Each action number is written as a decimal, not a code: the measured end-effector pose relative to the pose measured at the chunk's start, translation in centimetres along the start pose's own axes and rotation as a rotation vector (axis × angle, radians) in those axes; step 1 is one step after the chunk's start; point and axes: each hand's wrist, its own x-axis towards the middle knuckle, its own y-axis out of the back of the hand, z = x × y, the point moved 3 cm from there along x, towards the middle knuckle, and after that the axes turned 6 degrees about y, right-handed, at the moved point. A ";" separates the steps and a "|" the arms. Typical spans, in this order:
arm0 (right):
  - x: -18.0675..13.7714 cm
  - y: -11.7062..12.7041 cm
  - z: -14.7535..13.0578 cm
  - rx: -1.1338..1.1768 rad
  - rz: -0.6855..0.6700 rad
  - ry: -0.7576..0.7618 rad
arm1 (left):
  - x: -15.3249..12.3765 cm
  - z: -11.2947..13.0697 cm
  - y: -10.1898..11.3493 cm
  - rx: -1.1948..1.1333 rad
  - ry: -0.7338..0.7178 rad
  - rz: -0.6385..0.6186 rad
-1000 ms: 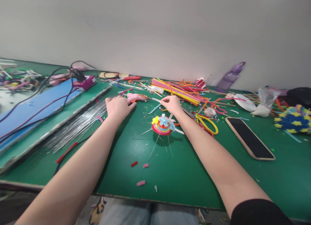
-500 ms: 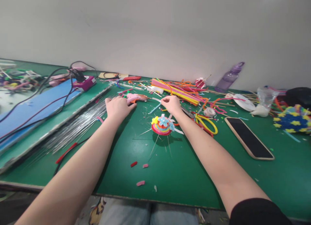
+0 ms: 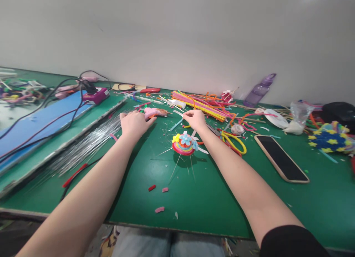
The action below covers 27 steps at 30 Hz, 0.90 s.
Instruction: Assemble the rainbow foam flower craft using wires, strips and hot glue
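Note:
My left hand is closed around the back of a pink hot glue gun, its thumb lying along the near side. The gun's nozzle points right, towards a thin white strip. My right hand pinches the near end of that strip between thumb and fingertips. A light blue strip lies just below these fingers. In front of my hands stands a small round ornament in red, yellow and blue, with flowers on top and clear thin spikes sticking out below.
Clear filaments and a purple power socket with black cables are at left. Bundled pipe cleaners lie behind. To the right are yellow-handled scissors, a roll of tape, a phone and a purple bottle.
The whole view has shifted slightly, so things at right appear a little further left. Both hands keep nearly the same places and grips.

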 end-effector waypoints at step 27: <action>0.4 10.9 -7.7 0.318 0.280 0.055 | -0.8 -0.3 1.3 -0.265 -0.006 0.370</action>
